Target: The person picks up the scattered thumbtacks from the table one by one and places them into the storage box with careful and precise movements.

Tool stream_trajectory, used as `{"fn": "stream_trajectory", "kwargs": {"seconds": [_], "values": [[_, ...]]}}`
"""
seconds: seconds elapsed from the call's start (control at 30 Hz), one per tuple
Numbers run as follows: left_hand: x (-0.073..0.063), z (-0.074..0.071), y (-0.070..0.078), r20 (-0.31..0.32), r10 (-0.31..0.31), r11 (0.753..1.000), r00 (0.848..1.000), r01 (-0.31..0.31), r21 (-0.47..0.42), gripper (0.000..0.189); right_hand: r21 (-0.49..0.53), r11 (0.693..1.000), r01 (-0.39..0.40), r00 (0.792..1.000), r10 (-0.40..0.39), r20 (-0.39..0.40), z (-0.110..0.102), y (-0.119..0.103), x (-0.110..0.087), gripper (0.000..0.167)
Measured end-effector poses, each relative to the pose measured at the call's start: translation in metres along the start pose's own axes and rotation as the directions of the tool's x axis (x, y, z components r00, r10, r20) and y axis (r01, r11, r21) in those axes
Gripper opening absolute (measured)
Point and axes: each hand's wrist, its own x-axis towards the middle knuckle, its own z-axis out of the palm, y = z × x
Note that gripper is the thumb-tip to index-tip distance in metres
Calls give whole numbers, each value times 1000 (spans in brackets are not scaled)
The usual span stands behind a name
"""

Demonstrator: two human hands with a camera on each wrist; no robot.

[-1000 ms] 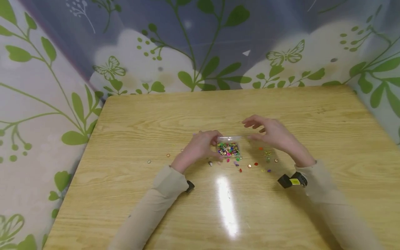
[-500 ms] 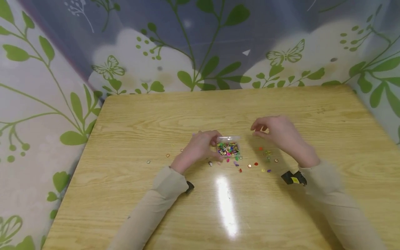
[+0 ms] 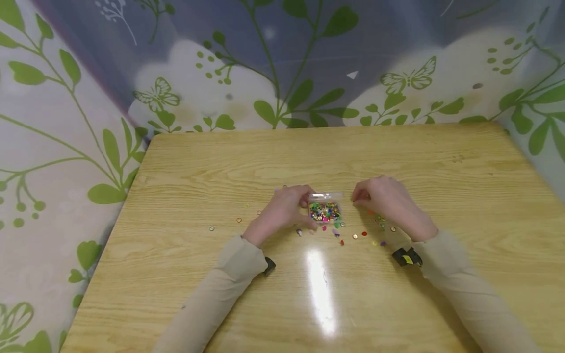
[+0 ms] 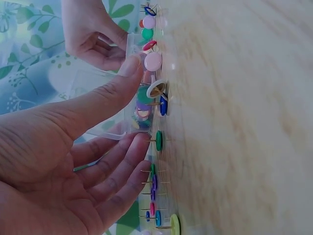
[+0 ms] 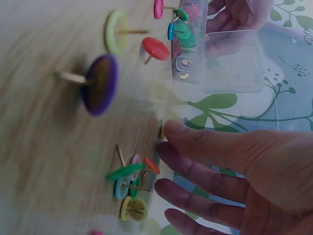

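A small clear plastic box (image 3: 325,212) full of colourful thumbtacks stands on the table with its hinged lid open at the far side. My left hand (image 3: 282,211) holds the box from its left, thumb at the near side and fingers behind; the left wrist view shows the thumb (image 4: 102,100) against its wall. To the right of the box, my right hand (image 3: 390,203) is down at the tabletop, thumb and forefinger together. In the right wrist view, a small brass-coloured thumbtack (image 5: 162,130) is at those fingertips, mostly hidden by the thumb.
Loose thumbtacks lie around the box on the wooden table (image 3: 247,294), including a red one (image 3: 364,234), a purple one (image 3: 383,243) and a ringed one (image 3: 212,228). A green group (image 5: 128,171) lies beside my right fingers. Leaf-patterned cloth (image 3: 309,63) borders the table's back.
My right hand drew its spread fingers together, shifted slightly right, then came down to the table beside the box. My left hand keeps holding the box in place.
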Motion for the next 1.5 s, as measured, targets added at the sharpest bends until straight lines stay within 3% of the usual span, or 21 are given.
{"fn": "stream_trajectory", "kwargs": {"seconds": [0.47, 0.8, 0.97, 1.13, 1.33, 1.5], "values": [[0, -1, 2, 2, -2, 1000, 1000, 2, 4, 69, -12, 1000, -21, 1000, 21, -18, 1, 0, -1, 4], [-1, -1, 1, 5, -10, 1000, 1000, 10, 6, 71, -14, 1000, 8, 1000, -8, -28, -13, -13, -7, 3], [-1, -1, 1, 5, -2, 1000, 1000, 2, 10, 71, 36, 991, 130, 991, -131, 26, -17, -22, -11, 6], [-1, -2, 0, 6, 11, 1000, 1000, -11, 14, 70, 129, 951, 280, 955, -290, 64, -12, -28, -12, 16], [-2, -3, 0, 10, 33, 999, 999, -33, 33, 54, 128, 947, 295, 955, -293, -41, -6, -33, -10, 15], [-3, -4, 1, 16, 33, 998, 999, -34, 43, 52, 82, 953, 290, 951, -278, -134, -3, -38, -9, 13]]}}
